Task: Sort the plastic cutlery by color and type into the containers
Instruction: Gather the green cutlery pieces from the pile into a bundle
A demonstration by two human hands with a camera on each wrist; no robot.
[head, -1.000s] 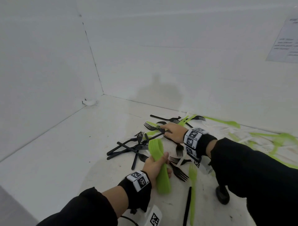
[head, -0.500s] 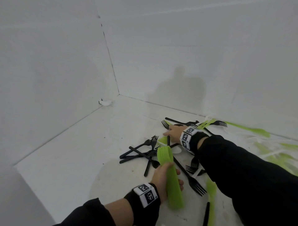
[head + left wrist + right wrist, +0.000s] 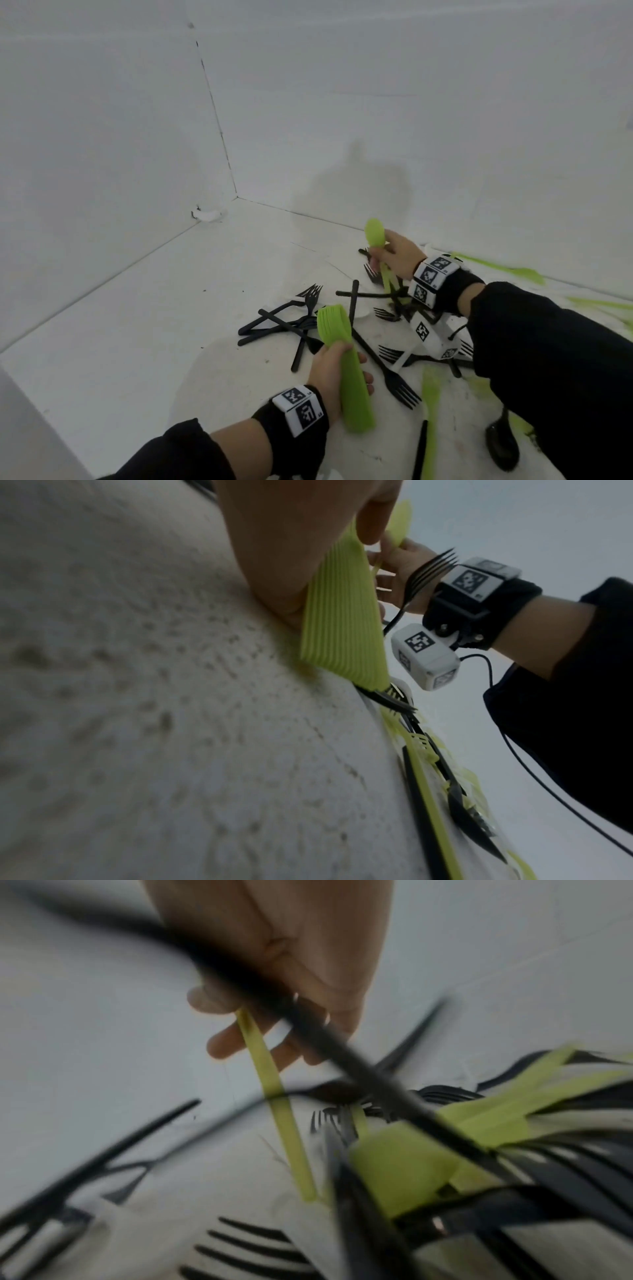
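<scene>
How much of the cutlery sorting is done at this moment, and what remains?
Gathered: a stack of green spoons in the left hand. In hand: the right hand lifts one more green spoon. Left: black forks and green pieces scattered; no container visible.

You have a thick stack of green spoons [image 3: 346, 370] nested together, handles low and bowls up. One more green spoon [image 3: 376, 240] stands nearly upright above the pile, bowl on top. Black forks [image 3: 294, 325] lie crisscrossed on the white floor beneath, with a green knife [image 3: 430, 404] flat beside them.
</scene>
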